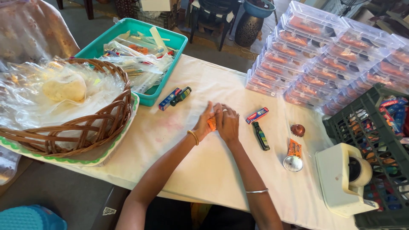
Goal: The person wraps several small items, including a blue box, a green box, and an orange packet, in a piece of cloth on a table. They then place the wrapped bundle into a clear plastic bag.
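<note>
Both hands met at the middle of the white tabletop [204,170], and between them sat a small orange packet [211,123]. The left hand [204,122] had its fingers [208,110] stretched nearly flat along one side of the packet, touching it; the right hand [227,121] curled its fingers [221,111] over the other side, closed loosely around it. Only a sliver of orange showed between the palms, pressed down near the cloth.

Just right of the fingers lay a small red-and-blue box [257,115], and beside that a dark little bottle [261,136]. Further right were a round brown cap [298,130], another orange packet [294,148] and a shiny round lid [293,163], then a white tape dispenser [341,179]. Left of the fingers, well apart, a blue box [169,99] and a dark green tube [181,95] rested against a teal tray [170,42]. Beyond that stood a wicker basket [110,119] full of clear bags.
</note>
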